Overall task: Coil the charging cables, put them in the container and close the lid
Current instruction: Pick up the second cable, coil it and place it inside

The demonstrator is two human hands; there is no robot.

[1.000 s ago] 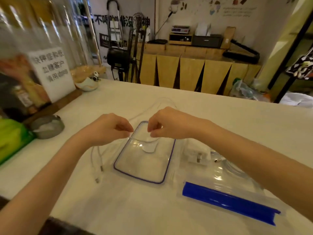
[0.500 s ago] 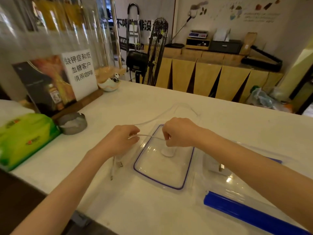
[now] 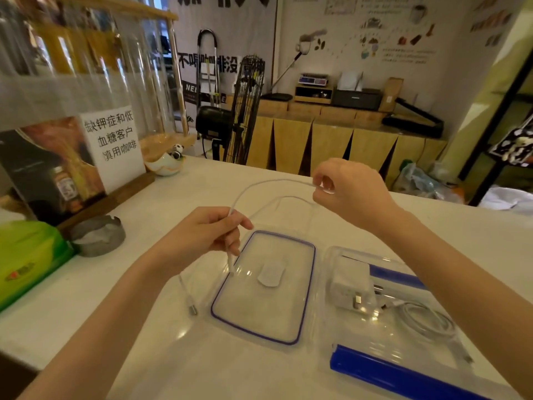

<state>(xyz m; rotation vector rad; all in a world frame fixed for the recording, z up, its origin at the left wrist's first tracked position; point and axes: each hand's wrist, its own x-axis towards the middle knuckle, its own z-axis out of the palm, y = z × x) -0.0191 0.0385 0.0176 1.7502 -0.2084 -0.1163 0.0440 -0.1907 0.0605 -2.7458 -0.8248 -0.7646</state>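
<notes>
Right hand (image 3: 343, 192) now higher; container (image 3: 403, 336) arm-hidden.

I see a white counter (image 3: 288, 379) filling the near part of the scene. At its left edge lies a green packet (image 3: 26, 261), and just to the right of it stands a grey metal ashtray (image 3: 98, 236). Behind these a white sign with Chinese characters (image 3: 114, 145) leans in a wooden stand, beside a dark poster (image 3: 49, 174). Farther along, a small panda figure (image 3: 176, 151) sits in a white bowl (image 3: 164, 166). Far away there is a black fan (image 3: 246, 111), a wooden cabinet (image 3: 331, 142), and on it a dark box, perhaps a printer (image 3: 356, 99).
</notes>
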